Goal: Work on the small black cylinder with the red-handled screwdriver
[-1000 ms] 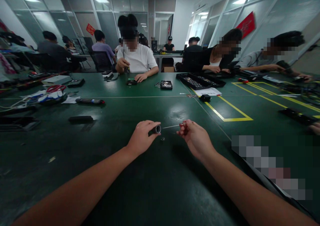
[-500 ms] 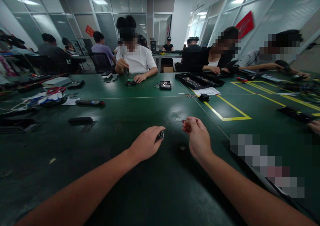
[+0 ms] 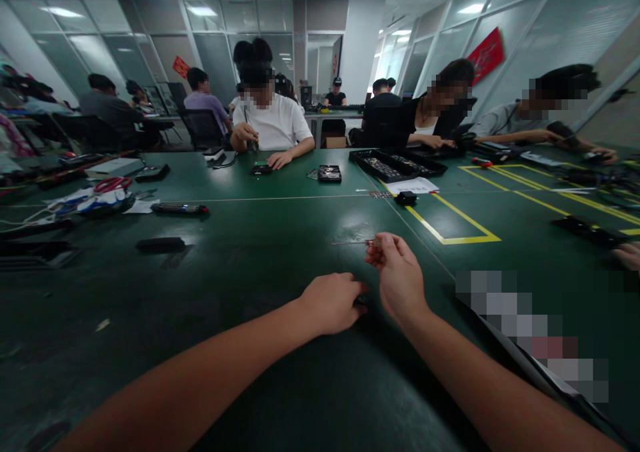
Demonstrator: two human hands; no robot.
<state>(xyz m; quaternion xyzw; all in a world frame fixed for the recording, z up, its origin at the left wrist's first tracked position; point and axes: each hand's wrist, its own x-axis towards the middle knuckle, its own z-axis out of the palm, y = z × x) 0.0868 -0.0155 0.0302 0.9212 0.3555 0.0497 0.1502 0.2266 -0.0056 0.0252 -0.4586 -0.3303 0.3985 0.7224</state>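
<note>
Between the fingertips of my right hand is a small copper-red part with a thin shaft, the shaft pointing left; the fingers hide the rest of it. My left hand is lower and just left of it, down at the green table. Its thumb and fingers are curled round a small dark thing, mostly covered, so its kind cannot be made out. The metal ring seen in this hand earlier is hidden.
A black bar and a screwdriver-like tool lie left. Ahead are a black block, parts trays and yellow tape. A co-worker in white sits opposite. A pale-covered object lies beside my right forearm.
My left hand has moved right and slightly down, onto the spot where a small round piece lay on the table. My right hand stays almost still, holding the copper-red part.
</note>
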